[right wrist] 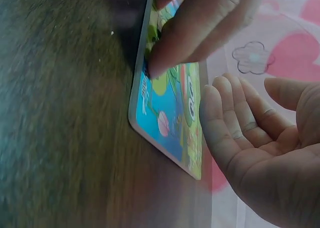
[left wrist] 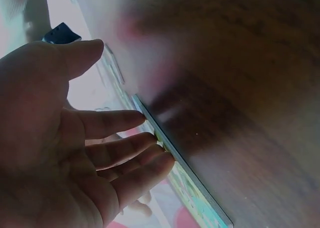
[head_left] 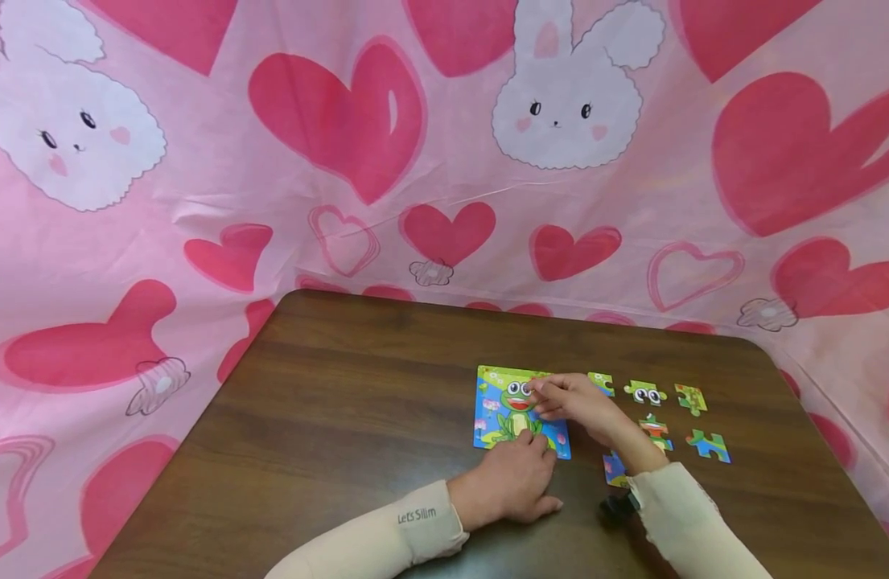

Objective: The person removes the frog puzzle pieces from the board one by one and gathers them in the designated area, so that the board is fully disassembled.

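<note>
A square frog picture board (head_left: 485, 438) lies on the wooden table, with a green frog on a blue and green ground. My left hand (head_left: 512, 480) rests its fingertips on the near edge of the board; the left wrist view shows those fingers (left wrist: 122, 155) nearly straight along its rim, thumb held apart. Over the board's right side hovers my right hand (head_left: 578, 404), partly covering the picture. Seen from the right wrist, the right hand (right wrist: 260, 133) has loosely bent fingers and nothing in its palm.
Right of the board lie several loose jigsaw pieces, among them one with frog eyes (head_left: 645, 394), a blue and green one (head_left: 708, 445) and a corner piece (head_left: 692, 398). The right forearm partly hides a blue piece (head_left: 614, 470). A pink curtain (head_left: 458, 177) with hearts surrounds the table.
</note>
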### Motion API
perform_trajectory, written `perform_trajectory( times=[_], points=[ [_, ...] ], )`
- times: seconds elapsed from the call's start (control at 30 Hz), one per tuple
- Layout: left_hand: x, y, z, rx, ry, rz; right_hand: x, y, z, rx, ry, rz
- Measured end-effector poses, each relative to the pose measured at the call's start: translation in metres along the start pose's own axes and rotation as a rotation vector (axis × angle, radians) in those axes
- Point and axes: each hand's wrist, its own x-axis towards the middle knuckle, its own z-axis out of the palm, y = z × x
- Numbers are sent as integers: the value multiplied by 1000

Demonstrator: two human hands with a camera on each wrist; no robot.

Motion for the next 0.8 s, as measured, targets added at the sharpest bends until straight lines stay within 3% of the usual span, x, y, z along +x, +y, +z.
perform_trajectory(
  times=[0.57, 0.8],
  points=[
    [-1, 3, -2, 18, -42, 11, 16, -6, 13, -25, -50, -14],
    [2, 5, -5, 17, -57, -6, 23, -8, 16, -40, -32, 2]
  ],
)
